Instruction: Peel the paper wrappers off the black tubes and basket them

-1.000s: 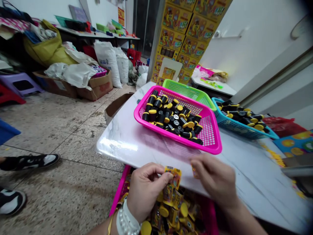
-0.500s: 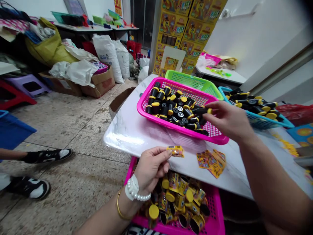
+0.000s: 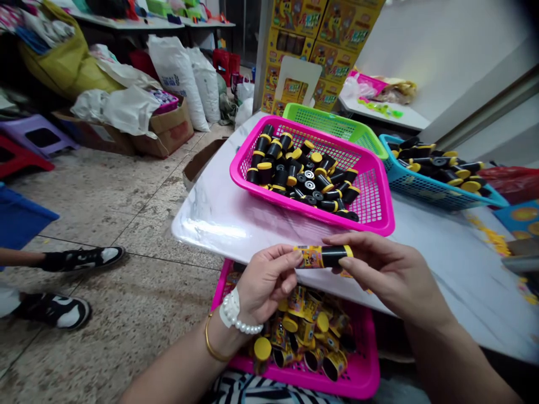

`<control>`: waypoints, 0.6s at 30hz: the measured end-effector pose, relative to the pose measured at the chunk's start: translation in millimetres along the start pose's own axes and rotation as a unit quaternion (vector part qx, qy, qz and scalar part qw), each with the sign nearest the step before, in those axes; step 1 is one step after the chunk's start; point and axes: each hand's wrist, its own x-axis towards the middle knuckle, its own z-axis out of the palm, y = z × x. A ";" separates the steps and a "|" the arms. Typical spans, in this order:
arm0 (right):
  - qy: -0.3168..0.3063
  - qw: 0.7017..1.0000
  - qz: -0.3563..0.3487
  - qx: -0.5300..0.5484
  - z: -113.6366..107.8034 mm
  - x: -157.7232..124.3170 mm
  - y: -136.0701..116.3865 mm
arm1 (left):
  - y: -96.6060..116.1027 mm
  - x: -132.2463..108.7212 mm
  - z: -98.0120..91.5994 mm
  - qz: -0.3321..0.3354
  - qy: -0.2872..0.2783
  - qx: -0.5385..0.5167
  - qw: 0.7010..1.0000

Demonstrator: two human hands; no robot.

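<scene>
Black plastic tube (image 3: pixel 334 256) lies level above the table (image 3: pixel 210 216), near its front edge. Right hand (image 3: pixel 389 269) grasps it by the yellow end, thumb in front, fingers behind. Left hand (image 3: pixel 265 280) pinches a printed label (image 3: pixel 310 257) between thumb and forefinger; label and black end meet, roughly in line. Step in hand, as I judge it from the remote feed: fitting label to tube. To do it well I would line both up on one axis, pinch lightly at the outer end so the label's opening is not flattened, and push with the right in one slow, straight stroke; a tilt would probably crease the thin-looking label. Uncertain: I cannot tell whether the tube sits inside the label or only abuts it. Left thumb hides the label's outer tip; right fingers mask part of the yellow end. Orange scraps (image 3: pixel 346 274) below the right hand are mostly covered. Lower basket (image 3: pixel 353 386) runs partly beneath the tabletop, so I lose its back contents.
</scene>
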 end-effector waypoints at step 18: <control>-0.001 0.971 -0.206 -0.123 21.6 -44.2 17.2 | -7.3 -22.1 -11.3 0.059 -0.101 0.197 0.973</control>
